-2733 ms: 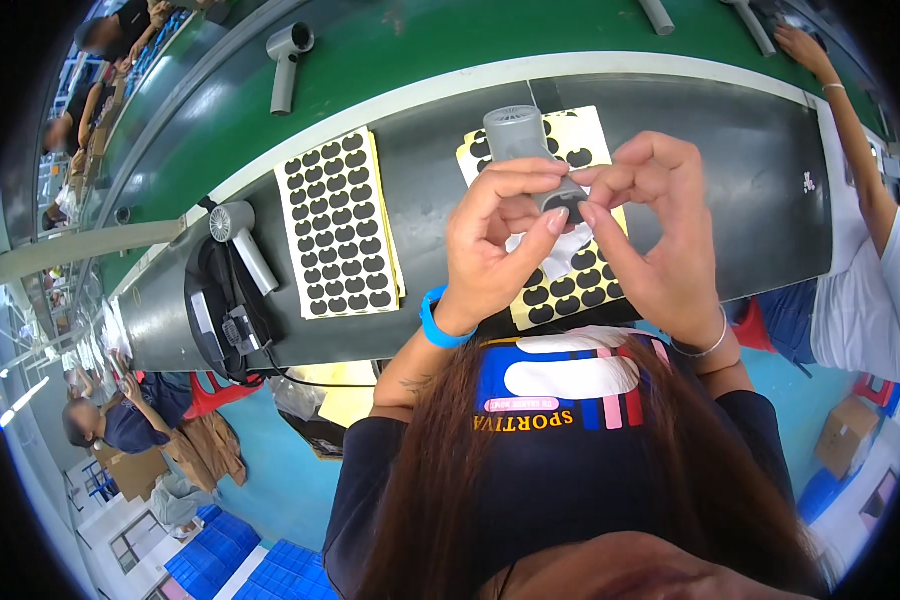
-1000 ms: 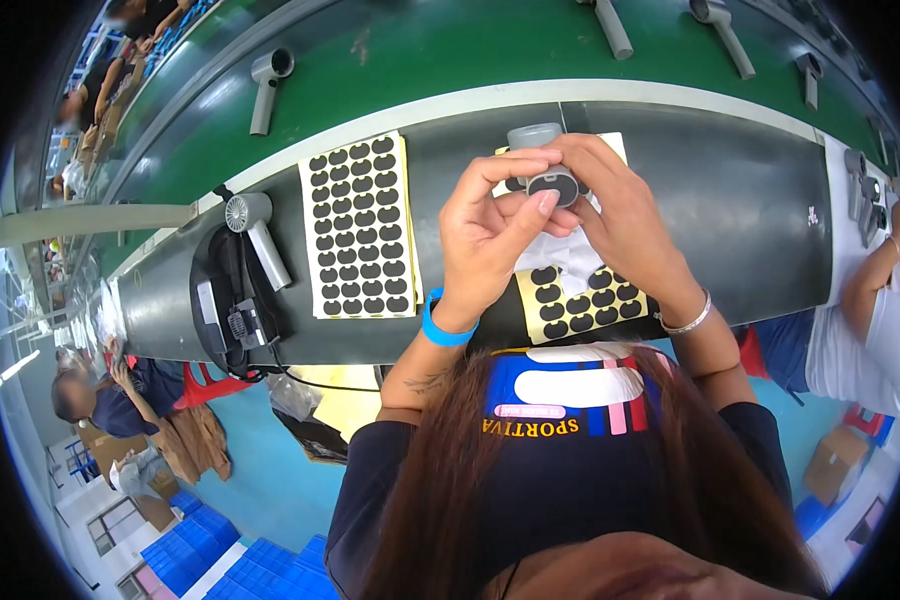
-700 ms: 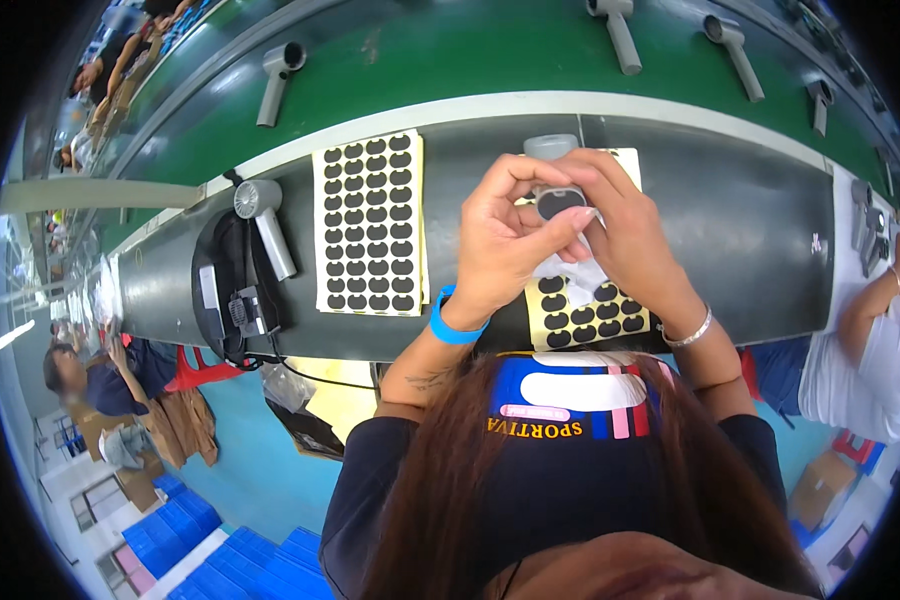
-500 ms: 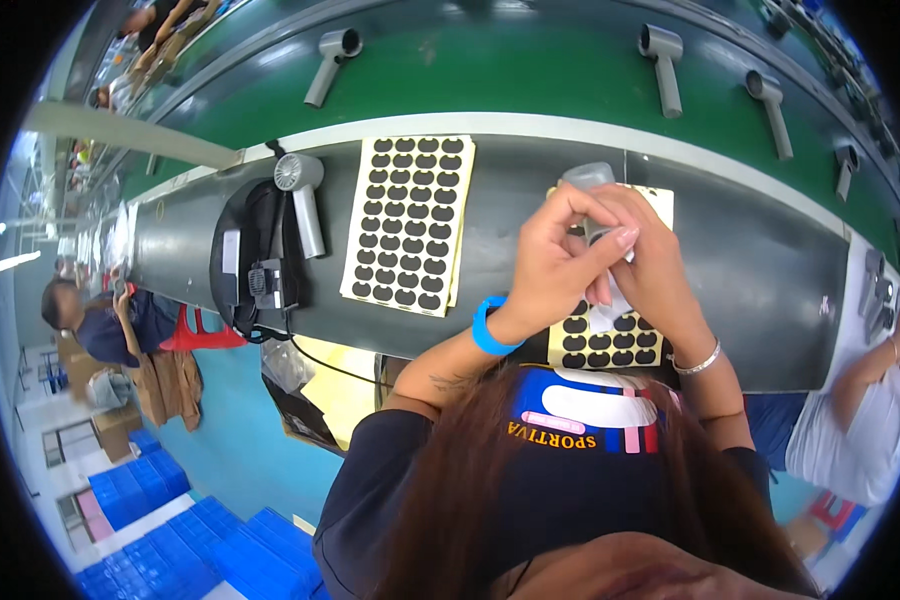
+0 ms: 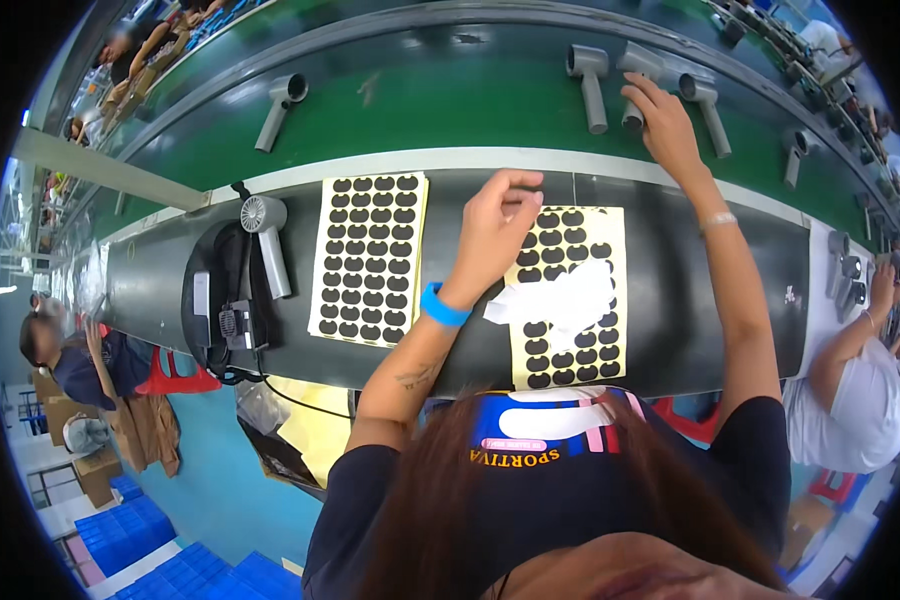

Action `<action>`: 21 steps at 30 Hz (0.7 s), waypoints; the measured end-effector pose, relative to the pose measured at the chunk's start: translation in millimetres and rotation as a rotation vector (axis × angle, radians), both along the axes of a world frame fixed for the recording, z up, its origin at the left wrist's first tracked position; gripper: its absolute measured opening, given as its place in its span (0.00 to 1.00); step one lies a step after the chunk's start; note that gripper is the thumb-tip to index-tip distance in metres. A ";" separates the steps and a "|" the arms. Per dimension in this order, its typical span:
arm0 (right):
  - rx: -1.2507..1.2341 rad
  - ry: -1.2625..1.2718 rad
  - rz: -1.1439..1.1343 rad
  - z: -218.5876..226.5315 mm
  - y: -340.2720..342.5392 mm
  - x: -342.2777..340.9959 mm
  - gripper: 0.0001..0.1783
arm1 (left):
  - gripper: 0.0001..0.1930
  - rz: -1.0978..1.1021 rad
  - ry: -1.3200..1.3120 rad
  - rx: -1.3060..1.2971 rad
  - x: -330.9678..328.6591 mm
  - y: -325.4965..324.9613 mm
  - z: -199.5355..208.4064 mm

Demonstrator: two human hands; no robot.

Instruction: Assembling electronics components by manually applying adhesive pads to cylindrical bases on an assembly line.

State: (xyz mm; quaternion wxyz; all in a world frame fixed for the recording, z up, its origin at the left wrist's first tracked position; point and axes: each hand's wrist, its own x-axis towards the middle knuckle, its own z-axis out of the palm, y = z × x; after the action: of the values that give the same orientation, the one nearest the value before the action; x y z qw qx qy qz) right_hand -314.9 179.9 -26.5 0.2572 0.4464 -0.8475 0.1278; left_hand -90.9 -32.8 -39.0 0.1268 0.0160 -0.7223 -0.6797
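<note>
Over the green conveyor belt, my right hand reaches out with its fingers around the handle of a grey handheld fan. That fan sits between two other grey fans. Its handle end shows just below my fingertips; my thumb is mostly hidden. My left hand hovers above the dark work table, fingers loosely curled and apart, nothing visible between them. Beside it is a sheet of black stickers with gaps in its rows. Crumpled white paper lies across that sheet.
A fuller stack of black sticker sheets lies left of my left hand. Farther left, a fan rests by a black bag. Other fans stand along the belt. Co-workers sit at both sides. An open box stands below the table edge.
My hands have separated. The right carried the fan forward onto the belt, while the left moved off to the left. White paper now lies on the sticker sheet. The whole view has shifted.
</note>
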 end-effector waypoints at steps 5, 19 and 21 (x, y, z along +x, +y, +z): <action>0.125 -0.010 -0.074 -35.2 26.1 -39.2 0.37 | 0.17 0.089 0.097 -0.407 -68.4 15.7 -26.9; -0.345 -0.693 -0.007 -2.5 33.8 143.5 0.09 | 0.13 0.175 0.152 -0.247 -162.2 -13.1 -4.8; -0.355 -0.790 -0.019 -3.2 22.3 159.9 0.07 | 0.14 0.133 0.059 0.058 -127.2 -18.4 30.2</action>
State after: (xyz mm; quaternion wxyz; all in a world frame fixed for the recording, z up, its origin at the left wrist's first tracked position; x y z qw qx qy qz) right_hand -154.9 202.1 -29.7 -0.0127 0.3040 -0.8499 0.4303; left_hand -218.2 -51.2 -8.8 0.1925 0.0478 -0.6956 -0.6905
